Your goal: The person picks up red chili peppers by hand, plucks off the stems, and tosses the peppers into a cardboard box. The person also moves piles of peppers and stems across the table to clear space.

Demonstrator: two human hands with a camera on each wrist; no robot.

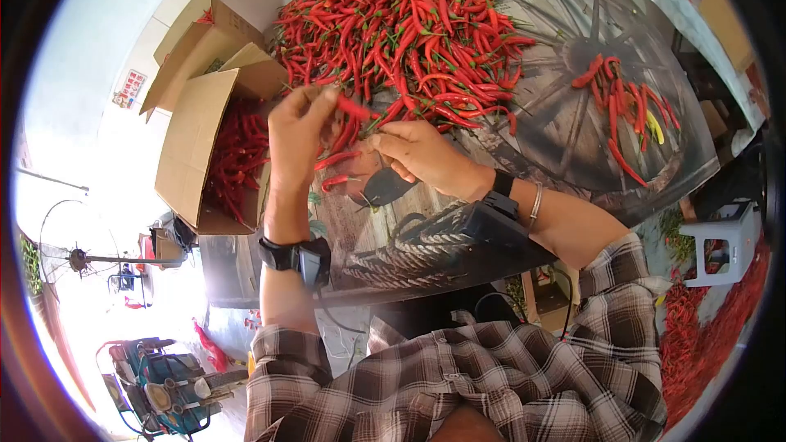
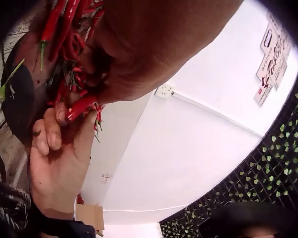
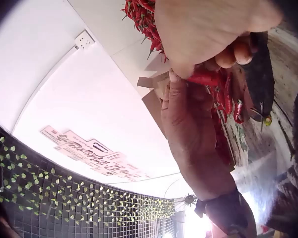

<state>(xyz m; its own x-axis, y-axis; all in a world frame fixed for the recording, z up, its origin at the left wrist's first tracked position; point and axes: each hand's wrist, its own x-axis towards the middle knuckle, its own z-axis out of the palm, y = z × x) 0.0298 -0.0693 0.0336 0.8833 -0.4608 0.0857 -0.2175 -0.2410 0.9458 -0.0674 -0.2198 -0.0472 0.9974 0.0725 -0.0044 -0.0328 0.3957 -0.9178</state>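
Between my two hands is a red chili pepper (image 1: 357, 109). The left hand (image 1: 300, 133) grips its body with thumb and fingers, and the right hand (image 1: 430, 157) has thumb and curled fingers at its other end. In the left wrist view the chili pepper (image 2: 82, 106) has a pale spot on its blunt end, close to the right hand's fingers (image 2: 52, 129). A large heap of red chili peppers (image 1: 401, 33), many with green stems, lies just beyond the hands. A few loose chili peppers (image 1: 337, 183) lie below the left hand.
An open cardboard box (image 1: 184, 147) with red chili peppers stands left of the heap. A smaller chili pile (image 1: 622, 102), with one yellow chili pepper (image 1: 655, 127), lies right on the wheel-patterned table (image 1: 540, 147). A grey stool (image 1: 720, 237) stands by chili peppers on the floor.
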